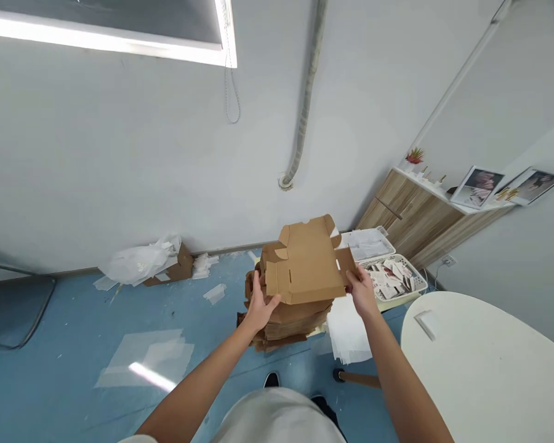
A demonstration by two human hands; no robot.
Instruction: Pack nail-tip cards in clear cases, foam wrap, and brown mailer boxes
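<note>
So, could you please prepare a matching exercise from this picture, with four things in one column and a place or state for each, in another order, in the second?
Things:
1. Flat brown cardboard box blank
2. Small red-and-green plant
3. White plastic basket
4. White round-edged table

Places or states:
A. Filled with small printed pieces
B. Bears a small white object
C. Between the left grip and the right grip
D. On top of the wood-grain cabinet

Pairs: 1-C, 2-D, 3-A, 4-B

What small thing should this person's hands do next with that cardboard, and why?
Perhaps fold the right flap inward: the right hand already holds it, the left hand is at the carton's near left corner, and the carton is open, its flaps spread.
</note>
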